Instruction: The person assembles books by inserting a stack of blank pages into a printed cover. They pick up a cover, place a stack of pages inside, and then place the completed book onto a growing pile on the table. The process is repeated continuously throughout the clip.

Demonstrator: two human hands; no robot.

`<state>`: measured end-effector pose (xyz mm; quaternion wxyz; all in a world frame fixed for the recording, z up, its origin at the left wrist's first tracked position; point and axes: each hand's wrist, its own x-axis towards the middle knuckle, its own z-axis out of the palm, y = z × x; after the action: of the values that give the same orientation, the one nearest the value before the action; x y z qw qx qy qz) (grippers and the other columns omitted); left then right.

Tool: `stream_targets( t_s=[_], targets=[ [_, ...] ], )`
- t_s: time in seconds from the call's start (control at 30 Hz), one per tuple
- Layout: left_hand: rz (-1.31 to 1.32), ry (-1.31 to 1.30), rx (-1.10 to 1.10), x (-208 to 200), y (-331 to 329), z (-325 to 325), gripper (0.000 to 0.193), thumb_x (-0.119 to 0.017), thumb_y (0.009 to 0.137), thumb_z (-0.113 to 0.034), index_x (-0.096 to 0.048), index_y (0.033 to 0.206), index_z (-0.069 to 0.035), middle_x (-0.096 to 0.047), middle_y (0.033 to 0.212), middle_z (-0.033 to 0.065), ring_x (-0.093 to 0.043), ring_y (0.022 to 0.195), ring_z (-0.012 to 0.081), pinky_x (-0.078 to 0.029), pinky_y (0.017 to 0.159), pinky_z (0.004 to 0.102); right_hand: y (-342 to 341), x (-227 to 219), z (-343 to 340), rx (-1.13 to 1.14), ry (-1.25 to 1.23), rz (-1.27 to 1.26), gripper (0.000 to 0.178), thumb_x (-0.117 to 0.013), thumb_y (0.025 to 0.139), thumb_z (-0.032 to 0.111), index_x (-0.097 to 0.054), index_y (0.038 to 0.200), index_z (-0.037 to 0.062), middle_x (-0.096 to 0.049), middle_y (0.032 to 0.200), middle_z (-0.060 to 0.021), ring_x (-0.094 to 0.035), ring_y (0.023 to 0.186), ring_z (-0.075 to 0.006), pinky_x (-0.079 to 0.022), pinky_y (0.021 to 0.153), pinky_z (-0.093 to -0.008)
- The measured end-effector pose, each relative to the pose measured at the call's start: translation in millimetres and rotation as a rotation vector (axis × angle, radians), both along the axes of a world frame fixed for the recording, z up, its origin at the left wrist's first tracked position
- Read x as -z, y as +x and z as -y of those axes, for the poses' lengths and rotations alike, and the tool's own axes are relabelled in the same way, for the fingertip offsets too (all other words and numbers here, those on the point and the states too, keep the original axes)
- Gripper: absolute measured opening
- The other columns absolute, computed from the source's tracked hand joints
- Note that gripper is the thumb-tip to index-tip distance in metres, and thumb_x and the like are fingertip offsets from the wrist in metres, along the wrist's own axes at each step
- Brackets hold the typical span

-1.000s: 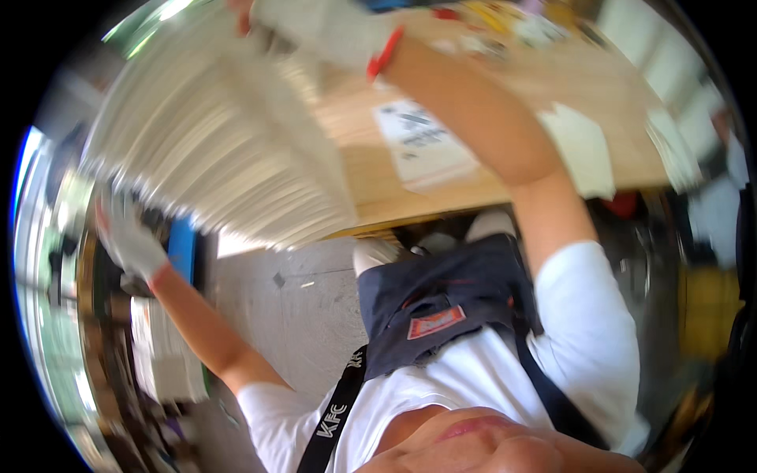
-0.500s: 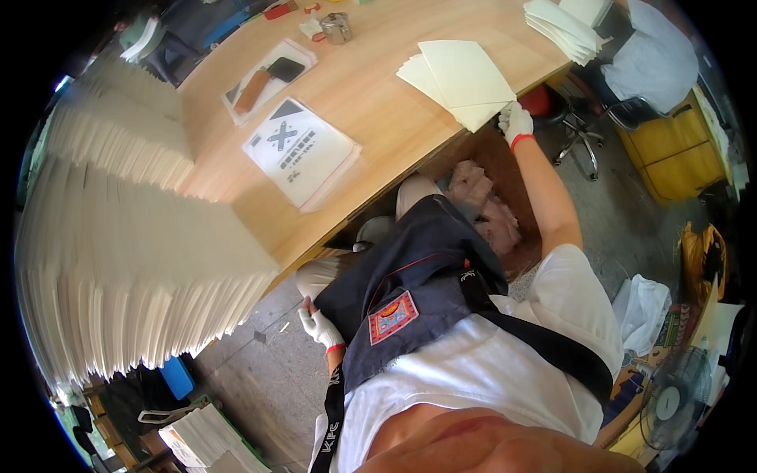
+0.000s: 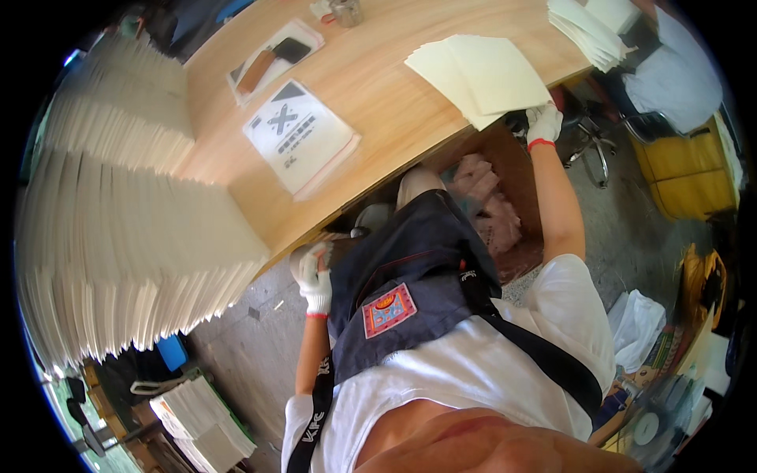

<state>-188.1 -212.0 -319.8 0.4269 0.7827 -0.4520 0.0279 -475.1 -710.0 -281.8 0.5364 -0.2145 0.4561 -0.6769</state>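
Note:
My right hand, in a white glove with a red cuff, pinches the near right corner of a cream sheet. That sheet lies over a fanned stack of similar cream sheets, and its held corner sticks out past the table's edge. My left hand, gloved the same way with some bare fingertips, hovers by my left knee below the table edge. Its fingers are loosely bent and slightly apart, with nothing seen in them. A printed white sheet stack lies on the table left of the cream sheets.
Tall paper stacks crowd the left of the wooden table. Farther back lie a phone and a brown object. Under the table is a brown box with crumpled pink material. A person in pale clothing sits at far right.
My right hand has moved right, drawing the top cream sheet with it and fanning the stack. My left hand has risen beside my knee. The whole view has shifted slightly.

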Motion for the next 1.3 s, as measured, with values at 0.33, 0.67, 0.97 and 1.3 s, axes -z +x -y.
stream_targets(
  t_s=[0.33,0.67,0.97,1.3],
  targets=[
    [0.372,0.484,0.001,-70.4,83.2,133.1,0.025,-0.059,0.074,-0.014,-0.055,0.098,-0.009,-0.056,0.103,0.0099,-0.055,0.093,0.0306,-0.044,0.081,0.0399,-2.1,-21.3,-19.3,-0.476,-0.092,-0.127,0.033,-0.048,0.084,0.007,-0.045,0.116,0.0095,-0.057,0.100,-0.0082,-0.058,0.085,-0.0222,-0.051,0.065,-0.0338],
    [0.186,0.581,-0.070,-54.7,135.5,143.9,0.025,-0.054,0.072,-0.010,-0.055,0.096,-0.016,-0.055,0.101,0.0075,-0.056,0.088,0.0279,-0.046,0.074,0.0393,61.9,-36.8,-160.5,-1.238,0.147,0.090,0.041,-0.051,0.080,0.012,-0.045,0.119,0.0010,-0.059,0.104,-0.0144,-0.062,0.088,-0.0202,-0.053,0.068,-0.0286],
    [-0.094,0.312,-0.060,-81.2,116.3,139.2,0.018,-0.049,0.073,-0.004,-0.060,0.086,-0.011,-0.056,0.084,0.0071,-0.056,0.077,0.0243,-0.045,0.068,0.0342,87.3,26.2,-205.8,-1.055,0.482,0.325,0.020,-0.050,0.086,0.011,-0.050,0.105,0.0139,-0.057,0.079,-0.0001,-0.045,0.047,-0.0075,-0.033,0.036,-0.0186],
    [0.021,-0.013,0.032,-76.4,87.2,120.4,0.026,-0.049,0.075,0.005,-0.056,0.097,-0.006,-0.057,0.090,0.0087,-0.055,0.069,0.0186,-0.045,0.064,0.0289,98.4,-10.7,-255.9,-1.013,0.344,0.304,0.018,-0.048,0.090,0.010,-0.049,0.107,0.0136,-0.052,0.074,0.0005,-0.045,0.047,-0.0089,-0.033,0.037,-0.0200]
  ],
)
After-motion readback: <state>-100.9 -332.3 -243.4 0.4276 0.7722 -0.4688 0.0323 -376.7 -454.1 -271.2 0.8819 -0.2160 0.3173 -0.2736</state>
